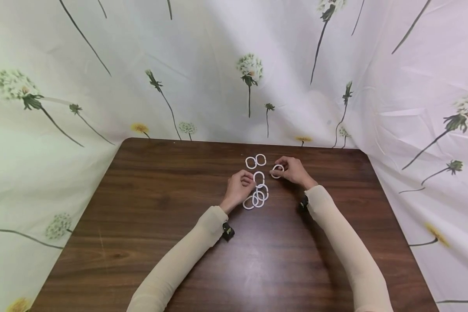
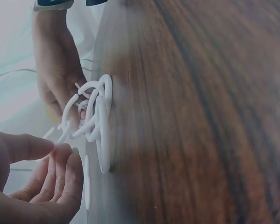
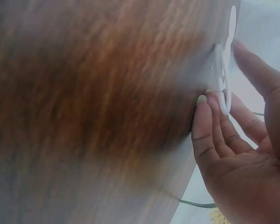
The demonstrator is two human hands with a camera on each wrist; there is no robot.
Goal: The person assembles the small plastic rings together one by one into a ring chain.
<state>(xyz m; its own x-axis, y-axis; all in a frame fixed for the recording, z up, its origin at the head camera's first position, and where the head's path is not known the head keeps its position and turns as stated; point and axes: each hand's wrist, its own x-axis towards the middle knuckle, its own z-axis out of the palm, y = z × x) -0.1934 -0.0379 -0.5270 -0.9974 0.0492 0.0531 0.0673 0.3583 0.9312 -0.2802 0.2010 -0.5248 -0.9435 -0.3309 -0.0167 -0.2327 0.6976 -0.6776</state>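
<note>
My left hand (image 1: 239, 187) pinches the uppermost of several linked white plastic rings (image 1: 259, 197) between thumb and fingertips. In the left wrist view this chain of rings (image 2: 101, 135) rises a little from the table, and the held ring has a small gap in its loop. To the right of it, my right hand (image 1: 292, 171) holds a single oval white ring (image 1: 277, 165) between thumb and fingers. Beyond the hands, two more white rings (image 1: 251, 163) lie touching or linked; I cannot tell which. The right hand (image 3: 247, 149) partly hides its ring in the right wrist view.
A dark brown wooden table (image 1: 160, 186) lies beneath everything. White cloth with dandelion prints (image 1: 203, 86) hangs around its back and sides. Both forearms wear pale sleeves, with a dark wrist camera (image 1: 228, 232) strapped near the left cuff.
</note>
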